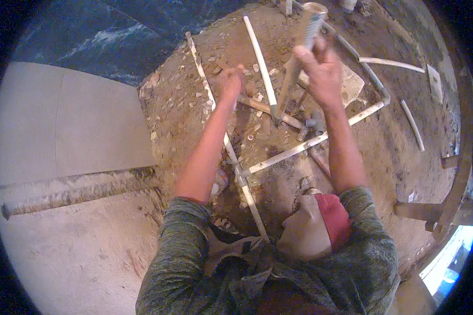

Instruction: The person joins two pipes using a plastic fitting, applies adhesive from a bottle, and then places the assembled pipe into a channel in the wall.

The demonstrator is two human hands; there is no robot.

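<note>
My right hand (320,71) grips a long, dirty metal tube (312,21), its round end raised toward the top of the view and its lower part angled down to the dug earth beside a white pipe (256,47). My left hand (231,84) has its fingers curled, left of that white pipe; what it holds, if anything, is unclear. Below it lies a brown length (257,105) across the rubble. Grey pipe fittings (312,125) sit under the tube, near a jointed white pipe run (278,157). A flat slab (352,86) lies partly behind my right hand.
Dark marbled tiles (89,37) and grey tiles (100,121) border the left, with a trench edge (79,191) below. Loose pipes (412,126) lie at right, near wooden beams (423,210). Beige-and-red cloth (310,226) is at my body.
</note>
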